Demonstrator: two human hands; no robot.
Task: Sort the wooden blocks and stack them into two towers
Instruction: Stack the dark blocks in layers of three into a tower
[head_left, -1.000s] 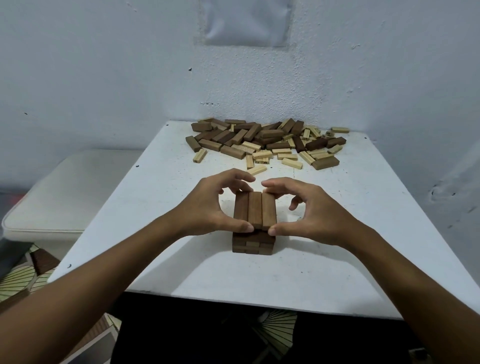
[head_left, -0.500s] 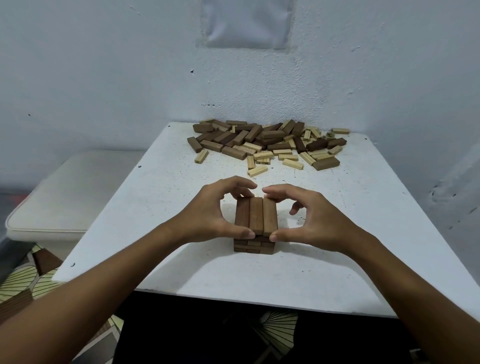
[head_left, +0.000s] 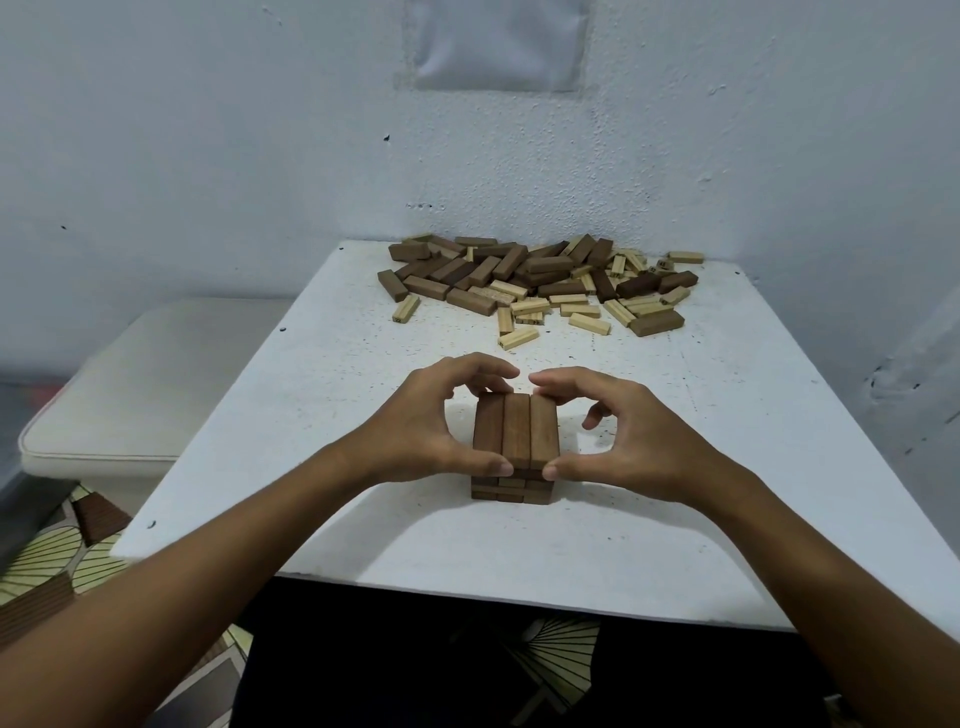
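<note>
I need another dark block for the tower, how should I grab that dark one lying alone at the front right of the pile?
Pinch the dark block across its two long sides, coming from above. It lies flat at the pile's edge, with bare table in front.

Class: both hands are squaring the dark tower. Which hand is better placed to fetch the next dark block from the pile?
Probably the left hand: the pile's dark blocks cluster on its left side, with light ones mostly toward the right hand.
</note>
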